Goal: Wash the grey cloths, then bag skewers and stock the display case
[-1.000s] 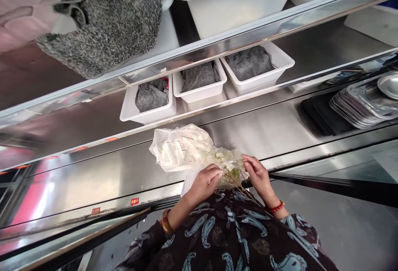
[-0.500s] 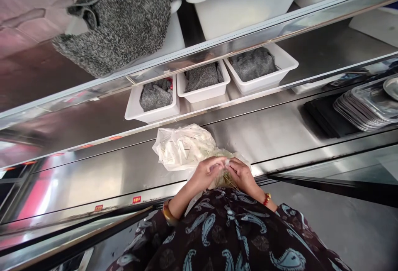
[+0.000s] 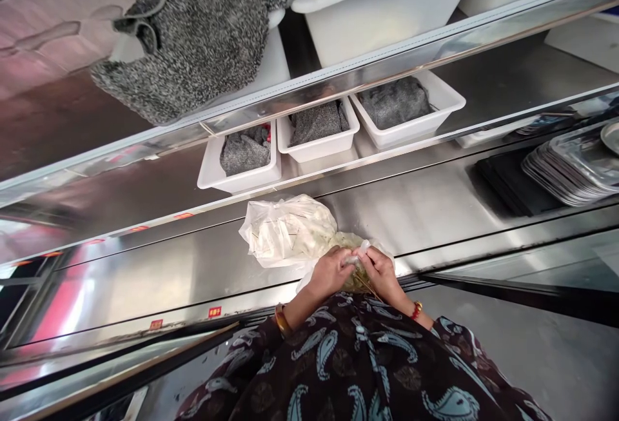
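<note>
Close to my body, a clear plastic bag (image 3: 356, 277) holds something greenish-yellow with thin sticks showing. My left hand (image 3: 333, 270) pinches the gathered top of this bag between thumb and fingers. Beside it, almost touching, my right hand (image 3: 380, 273) grips the same twisted plastic, with a white end poking up between the two hands. A second plastic bag (image 3: 293, 229) with pale contents and thin sticks lies on the steel counter just beyond my left hand. The inner sides of my fingers are partly hidden.
Three white tubs (image 3: 242, 181) with grey cloths stand on the shelf behind the counter (image 3: 159, 266). Larger white bins (image 3: 387, 18) and a hanging grey cloth (image 3: 203, 40) are above. At the right sit stacked metal trays (image 3: 565, 169) on a black slab (image 3: 512, 182).
My hands have shifted slightly on the bag's neck, and more white plastic shows by my right fingers. My left wrist has moved a little right. The other bag stays put.
</note>
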Motion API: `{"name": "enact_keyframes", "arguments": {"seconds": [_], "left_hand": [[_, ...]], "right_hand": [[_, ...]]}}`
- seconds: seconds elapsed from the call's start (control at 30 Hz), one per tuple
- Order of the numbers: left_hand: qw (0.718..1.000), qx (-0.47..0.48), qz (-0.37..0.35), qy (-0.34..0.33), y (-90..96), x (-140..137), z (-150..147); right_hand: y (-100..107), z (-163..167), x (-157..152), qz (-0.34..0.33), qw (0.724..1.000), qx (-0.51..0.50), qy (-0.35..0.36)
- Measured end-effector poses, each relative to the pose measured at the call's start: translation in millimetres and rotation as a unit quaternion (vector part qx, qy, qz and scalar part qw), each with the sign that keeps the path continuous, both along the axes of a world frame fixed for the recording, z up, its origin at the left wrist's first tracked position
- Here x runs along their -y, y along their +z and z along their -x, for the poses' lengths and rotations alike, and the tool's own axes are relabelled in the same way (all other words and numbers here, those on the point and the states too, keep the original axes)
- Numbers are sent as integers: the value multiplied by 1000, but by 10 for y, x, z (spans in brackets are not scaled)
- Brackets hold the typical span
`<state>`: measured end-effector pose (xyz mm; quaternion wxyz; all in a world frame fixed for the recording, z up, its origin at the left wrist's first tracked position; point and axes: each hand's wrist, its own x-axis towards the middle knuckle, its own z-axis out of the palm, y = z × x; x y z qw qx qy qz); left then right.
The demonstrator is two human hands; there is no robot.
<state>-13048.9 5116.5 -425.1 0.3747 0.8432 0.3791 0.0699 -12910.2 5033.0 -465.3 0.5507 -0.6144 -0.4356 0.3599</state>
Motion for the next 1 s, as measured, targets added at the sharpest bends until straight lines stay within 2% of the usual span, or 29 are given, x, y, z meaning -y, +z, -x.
{"name": "enact_keyframes", "arguments": {"seconds": [0.1,0.3,0.43,0.53,0.63,0.73,0.87,1.0], "left_hand": [[1000,12,-4,0,-39,-12,10],[995,48,43,80,-47,-48,93],[997,75,-14,29,21,-54,137],[994,102,-46,-14,59,-31,139],[995,87,-5,-51,72,10,127],[996,49,37,-69,98,38,135],[990,36,43,-133,200,41,180],[974,75,90,-193,309,69,143]], "right_hand": [[13,-30,10,-2,1000,4,27],[48,-143,79,11,994,73,78],[110,-187,111,-1,991,75,113],[100,-199,135,1,997,-13,76],[25,-207,176,46,992,-121,11],[-44,-221,223,62,983,-171,-7],[5,-255,277,43,991,-126,0],[209,-272,290,27,999,-20,35]]}}
